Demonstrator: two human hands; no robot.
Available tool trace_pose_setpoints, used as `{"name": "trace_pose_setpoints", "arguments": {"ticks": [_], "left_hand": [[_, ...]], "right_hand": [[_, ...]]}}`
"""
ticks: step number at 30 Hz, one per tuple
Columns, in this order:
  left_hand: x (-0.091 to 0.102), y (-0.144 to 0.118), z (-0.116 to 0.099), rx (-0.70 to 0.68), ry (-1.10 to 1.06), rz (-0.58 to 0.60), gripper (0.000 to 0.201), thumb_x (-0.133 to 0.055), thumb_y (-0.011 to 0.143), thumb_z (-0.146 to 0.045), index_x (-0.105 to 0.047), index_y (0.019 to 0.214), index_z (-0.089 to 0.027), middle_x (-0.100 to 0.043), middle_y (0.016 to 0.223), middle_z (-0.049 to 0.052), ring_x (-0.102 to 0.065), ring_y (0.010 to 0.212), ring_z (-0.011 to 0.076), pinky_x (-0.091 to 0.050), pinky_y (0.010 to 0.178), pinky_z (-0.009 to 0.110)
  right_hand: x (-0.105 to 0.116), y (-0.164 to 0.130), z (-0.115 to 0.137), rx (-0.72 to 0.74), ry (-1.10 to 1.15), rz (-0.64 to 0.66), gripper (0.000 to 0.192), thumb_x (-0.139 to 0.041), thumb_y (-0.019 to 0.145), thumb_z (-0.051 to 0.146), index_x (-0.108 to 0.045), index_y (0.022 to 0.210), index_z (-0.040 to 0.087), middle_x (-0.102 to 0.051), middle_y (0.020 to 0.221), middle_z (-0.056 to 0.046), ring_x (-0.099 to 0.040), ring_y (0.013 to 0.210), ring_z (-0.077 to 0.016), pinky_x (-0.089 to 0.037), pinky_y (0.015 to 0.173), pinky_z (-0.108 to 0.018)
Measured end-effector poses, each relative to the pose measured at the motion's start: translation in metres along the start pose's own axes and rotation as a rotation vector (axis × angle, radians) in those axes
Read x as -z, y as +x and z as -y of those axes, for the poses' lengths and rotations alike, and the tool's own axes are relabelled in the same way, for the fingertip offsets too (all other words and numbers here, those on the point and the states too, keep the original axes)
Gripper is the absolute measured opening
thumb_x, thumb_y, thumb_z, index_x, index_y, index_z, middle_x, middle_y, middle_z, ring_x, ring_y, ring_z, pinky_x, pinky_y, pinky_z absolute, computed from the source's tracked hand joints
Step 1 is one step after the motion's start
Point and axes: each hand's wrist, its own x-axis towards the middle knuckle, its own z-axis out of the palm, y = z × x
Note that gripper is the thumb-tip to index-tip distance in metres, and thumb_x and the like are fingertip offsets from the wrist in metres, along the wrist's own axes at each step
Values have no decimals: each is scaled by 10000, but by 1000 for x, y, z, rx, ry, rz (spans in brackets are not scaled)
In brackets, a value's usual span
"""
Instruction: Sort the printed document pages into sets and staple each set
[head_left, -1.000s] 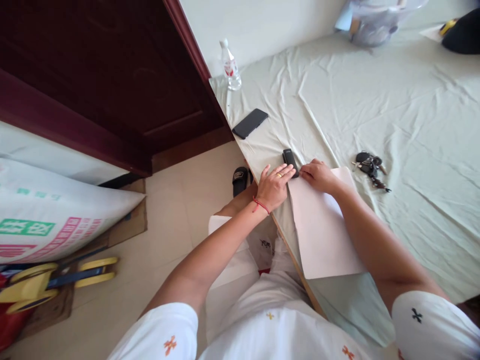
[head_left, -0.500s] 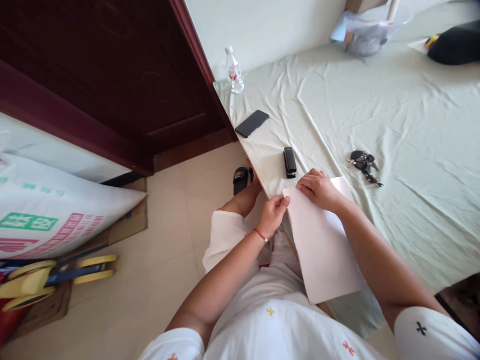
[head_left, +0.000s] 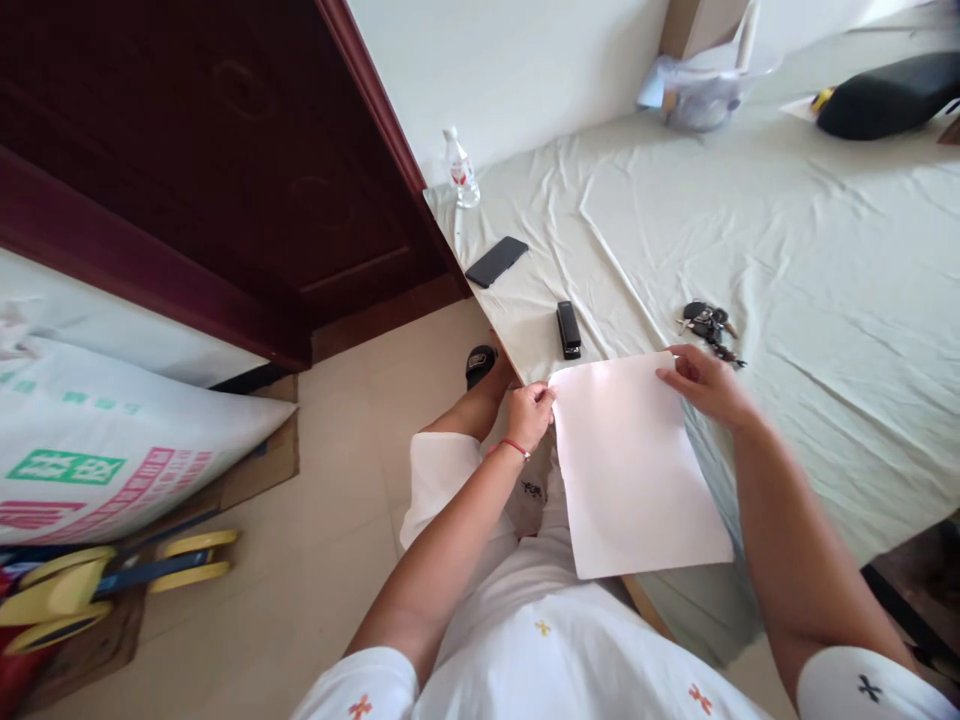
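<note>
Blank white paper (head_left: 630, 460) spans the gap between my two hands at the table's near edge; whether it is one sheet or a few I cannot tell. My left hand (head_left: 531, 412) pinches its far left corner. At the far right corner, my right hand (head_left: 705, 382) grips it with the thumb on top and the fingers partly hidden. Just beyond the paper's far edge lies a black stapler (head_left: 569, 330). A bunch of keys (head_left: 709, 328) rests on the cloth beyond my right hand.
A black phone (head_left: 497, 262) and a clear water bottle (head_left: 461, 170) are near the left edge of the cloth-covered table (head_left: 825, 270). Farther back sit a clear plastic tub (head_left: 701, 95) and a black object (head_left: 885, 97). A large white sack (head_left: 112, 440) stands on the floor at left.
My right hand has moved right, from the middle of the paper's far edge to its far right corner. The paper is now lifted and more fully in sight, still held at left.
</note>
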Motion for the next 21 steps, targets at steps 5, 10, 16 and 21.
{"name": "trace_pose_setpoints", "arguments": {"ticks": [5,10,16,21], "left_hand": [[-1,11,3,173,-236,-17,370,-791,752,-415,-575,586,-165,-435,450,-69,-382,357,53,-198,430,227],[2,15,5,210,-320,21,441,-869,653,-471,-572,588,-152,-412,461,-78,-351,336,28,-141,403,219],[4,14,12,219,-402,63,520,-904,573,-511,-513,589,-170,-384,482,-92,-314,342,13,-90,406,229],[-2,5,18,157,-333,-76,403,-821,730,-499,-594,775,-169,-487,588,-67,-426,446,55,-266,467,215]], "right_hand": [[-18,-19,-18,-103,317,32,544,-786,785,663,-669,1154,281,-706,837,-10,-618,672,-185,-491,573,-321],[-20,-24,-21,-158,330,52,438,-761,799,673,-696,923,258,-681,764,-12,-604,635,-178,-481,534,-309],[-18,-22,-24,-156,345,74,433,-734,816,681,-688,917,263,-672,742,-12,-605,631,-185,-476,533,-311],[-18,-21,-27,-114,287,66,432,-701,855,672,-674,907,244,-644,735,-1,-560,623,-153,-436,531,-279]]}}
